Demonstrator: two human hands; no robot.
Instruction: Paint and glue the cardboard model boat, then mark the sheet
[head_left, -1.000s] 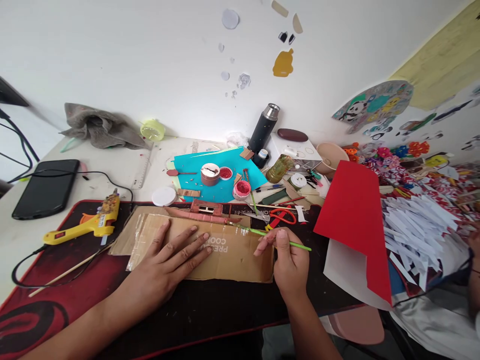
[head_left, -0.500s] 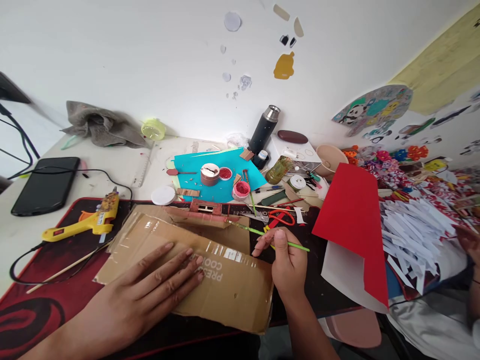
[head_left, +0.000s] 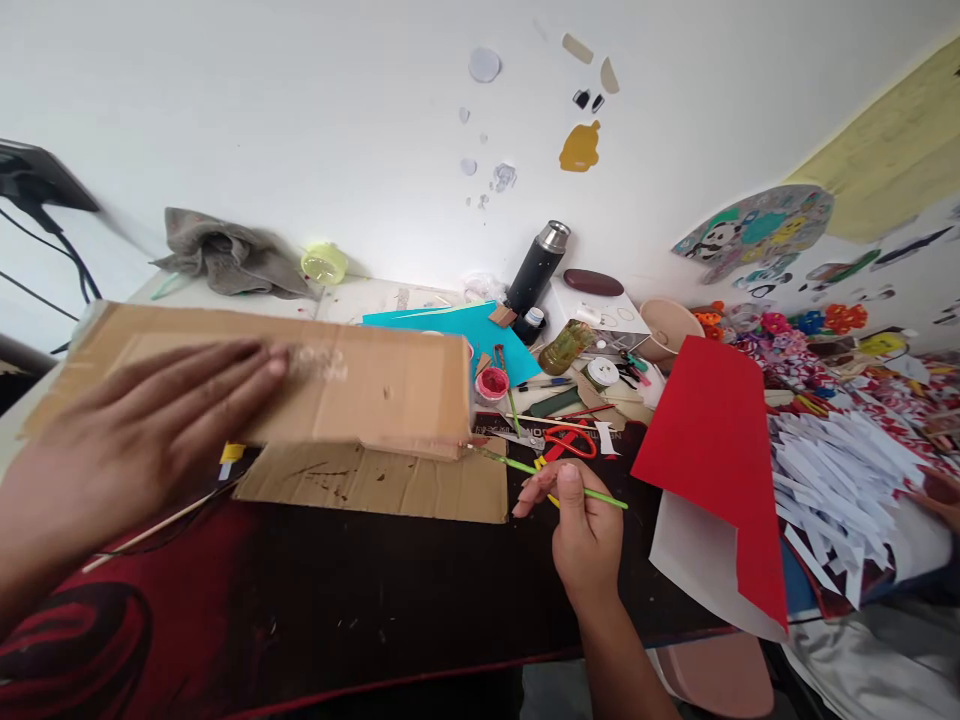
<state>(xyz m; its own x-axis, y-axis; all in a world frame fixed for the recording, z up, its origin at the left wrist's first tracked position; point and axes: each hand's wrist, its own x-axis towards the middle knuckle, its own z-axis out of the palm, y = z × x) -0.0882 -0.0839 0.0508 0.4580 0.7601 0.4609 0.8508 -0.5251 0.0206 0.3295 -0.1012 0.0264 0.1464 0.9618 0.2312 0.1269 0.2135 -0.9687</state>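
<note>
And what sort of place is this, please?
Probably a craft workspace: the right hand holds a green-handled brush, a small open pot contains what looks like red paint, and there is a pile of white paper strips.

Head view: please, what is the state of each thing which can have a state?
Upper cardboard, raised, left hand on it.
Lower cardboard, lying flat, dark-stained.
Paintbrush, held in the right hand.
Red paint jar, open.
Red sheet, bent.
Gray cloth, crumpled.
Scissors, lying down; blade opening unclear.
Black thermos, standing.
</note>
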